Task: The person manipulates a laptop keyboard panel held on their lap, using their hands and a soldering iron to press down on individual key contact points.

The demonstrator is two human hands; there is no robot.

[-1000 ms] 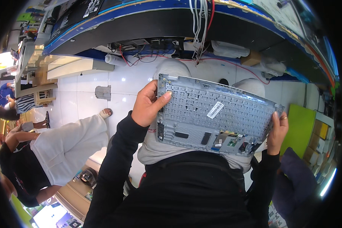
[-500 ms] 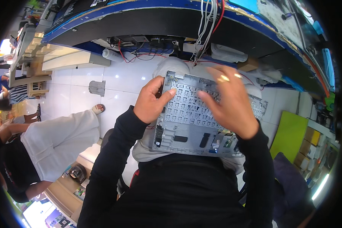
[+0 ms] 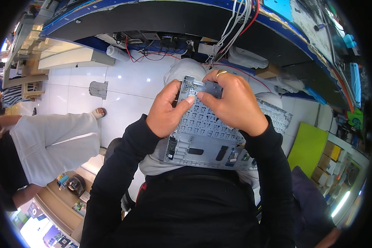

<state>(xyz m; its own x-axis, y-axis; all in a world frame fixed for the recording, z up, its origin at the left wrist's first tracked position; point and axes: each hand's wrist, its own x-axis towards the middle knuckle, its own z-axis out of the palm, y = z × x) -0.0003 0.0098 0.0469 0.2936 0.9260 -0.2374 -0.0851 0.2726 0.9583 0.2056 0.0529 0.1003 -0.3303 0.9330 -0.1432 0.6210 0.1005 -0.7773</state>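
A silver-grey laptop top case (image 3: 208,140) rests across my lap, its inner side up. Set into it is a perforated keyboard plate (image 3: 206,122) with rows of small cut-outs. My left hand (image 3: 166,111) grips the case's left edge near the far corner, thumb lying on the plate. By that same corner, my right hand (image 3: 235,101) has closed over the far edge, its thumb pressed near the left thumb and its fingers bent over the rim. A ring shows on one finger. The right hand and sleeve cover part of the case's right half.
Ahead stands a workbench (image 3: 153,27) with a blue edge, grey and red cables (image 3: 235,25) hanging from it. To the left is another person in light grey trousers (image 3: 58,142). A green panel (image 3: 308,146) and shelves of boxes stand at the right.
My right hand, blurred above the keyboard plate before, has moved left to the case's far-left corner and closed on its edge. The left hand keeps its grip. The person at left has shifted leftward in view.
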